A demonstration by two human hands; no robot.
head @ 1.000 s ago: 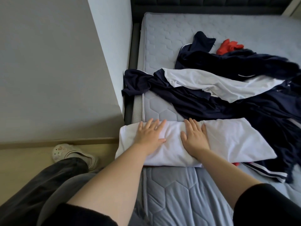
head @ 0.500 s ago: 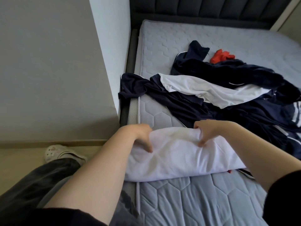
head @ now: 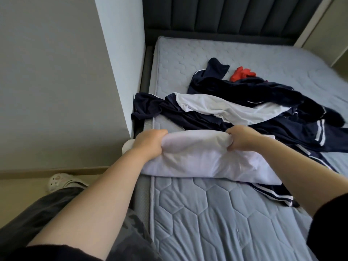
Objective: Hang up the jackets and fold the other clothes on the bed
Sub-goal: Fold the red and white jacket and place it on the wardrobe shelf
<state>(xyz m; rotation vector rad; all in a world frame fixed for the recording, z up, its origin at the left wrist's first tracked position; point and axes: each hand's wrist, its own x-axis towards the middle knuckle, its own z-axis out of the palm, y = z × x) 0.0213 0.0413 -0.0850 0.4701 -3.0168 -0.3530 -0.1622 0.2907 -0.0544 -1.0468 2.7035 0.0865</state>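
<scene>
A white garment [head: 203, 157], partly folded, lies across the near left edge of the grey quilted mattress [head: 216, 213]. My left hand [head: 150, 143] grips its far edge at the left, and my right hand [head: 240, 138] grips the same edge further right, bunching the cloth upward. Behind it lies a heap of navy clothes with white stripes [head: 263, 113], with a white piece [head: 226, 108] spread across them. A small red item [head: 242, 73] sits behind the heap.
A grey wall [head: 56, 81] and a white corner panel [head: 122, 53] stand close on the left. The dark padded headboard [head: 226, 16] closes off the far end. A pale clog [head: 62, 181] rests on the floor near my dark trouser leg [head: 37, 213].
My hands went from lying flat on the white garment to grasping its far edge and lifting it. The view tilted up toward the headboard.
</scene>
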